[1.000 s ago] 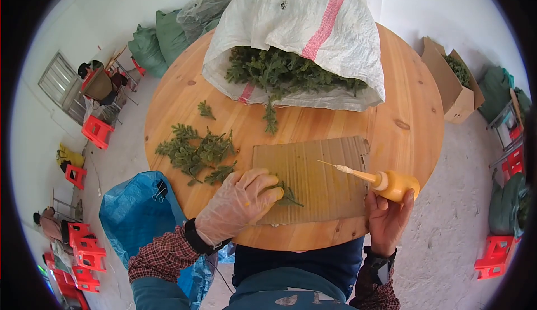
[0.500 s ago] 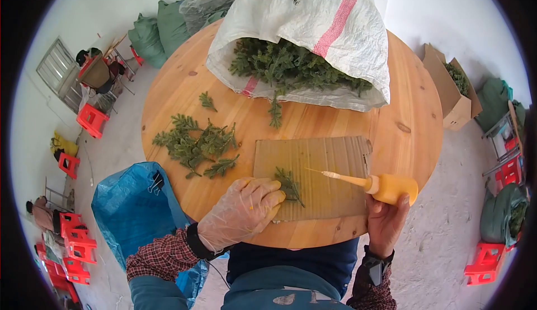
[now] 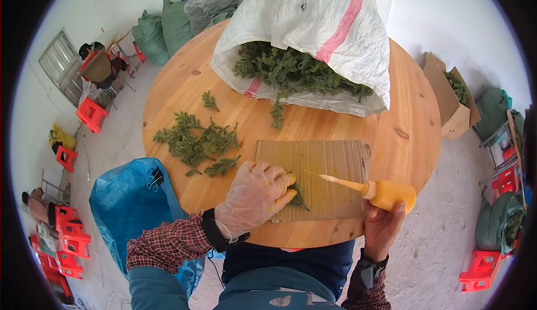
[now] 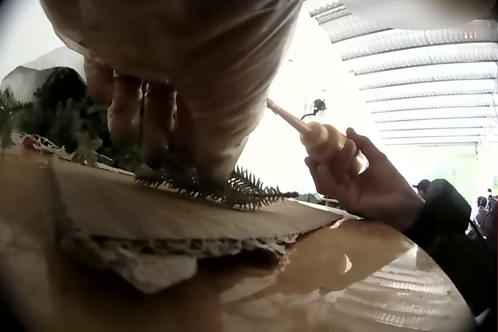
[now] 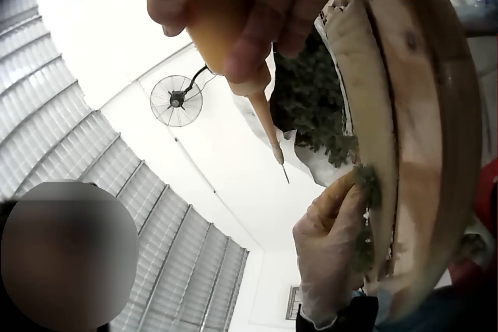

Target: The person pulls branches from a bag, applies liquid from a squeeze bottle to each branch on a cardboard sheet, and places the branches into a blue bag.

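Note:
In a clear plastic glove, my left hand (image 3: 253, 197) pinches a small green conifer sprig (image 3: 300, 198) low over a cardboard sheet (image 3: 338, 203). The sprig's stem end (image 4: 272, 192) sticks out past the fingertips in the left wrist view. My bare right hand (image 3: 381, 229) grips a yellow squeeze bottle (image 3: 393, 196) at the sheet's right edge. Its long nozzle (image 5: 264, 126) ends in a thin needle, which points left towards the sprig in the head view. Yellow stains mark the glove's fingers.
A pile of sprigs (image 3: 198, 142) and one loose sprig (image 3: 210, 101) lie left on the round wooden table (image 3: 405, 108). A white woven sack (image 3: 302, 19) full of greenery stands at the back. Beside the table's left edge hangs a blue bag (image 3: 120, 209). Red stools (image 3: 92, 114) stand farther off.
My left hand has moved right over the cardboard with the sprig, whose stem has swung to point nearer me. The bottle has dropped slightly towards me, its needle now close to the sprig.

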`<state>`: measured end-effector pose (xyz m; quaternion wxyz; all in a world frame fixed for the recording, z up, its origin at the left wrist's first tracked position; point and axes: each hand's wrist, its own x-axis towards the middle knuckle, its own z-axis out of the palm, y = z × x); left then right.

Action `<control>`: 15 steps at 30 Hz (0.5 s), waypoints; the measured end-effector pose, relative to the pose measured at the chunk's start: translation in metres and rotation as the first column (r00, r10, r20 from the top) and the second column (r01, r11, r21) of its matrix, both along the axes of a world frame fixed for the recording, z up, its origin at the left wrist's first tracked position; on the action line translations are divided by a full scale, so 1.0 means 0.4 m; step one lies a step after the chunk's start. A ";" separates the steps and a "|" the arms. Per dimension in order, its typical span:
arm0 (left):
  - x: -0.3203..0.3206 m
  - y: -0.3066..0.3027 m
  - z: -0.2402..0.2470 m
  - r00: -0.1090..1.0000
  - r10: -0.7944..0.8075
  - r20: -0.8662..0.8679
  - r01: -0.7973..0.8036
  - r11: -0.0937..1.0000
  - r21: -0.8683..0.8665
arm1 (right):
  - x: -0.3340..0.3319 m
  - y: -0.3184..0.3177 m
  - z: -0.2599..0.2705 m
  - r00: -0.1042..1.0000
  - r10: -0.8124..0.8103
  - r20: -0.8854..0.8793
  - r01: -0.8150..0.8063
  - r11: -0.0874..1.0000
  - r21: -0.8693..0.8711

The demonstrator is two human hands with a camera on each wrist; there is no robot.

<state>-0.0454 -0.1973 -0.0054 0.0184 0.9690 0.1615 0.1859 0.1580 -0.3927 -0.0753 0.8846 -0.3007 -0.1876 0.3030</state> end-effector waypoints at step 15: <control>-0.022 0.018 -0.058 0.996 -0.004 -0.092 -0.011 0.986 -0.167 | -0.189 -0.125 0.048 0.874 -0.082 0.480 0.281 0.890 -0.359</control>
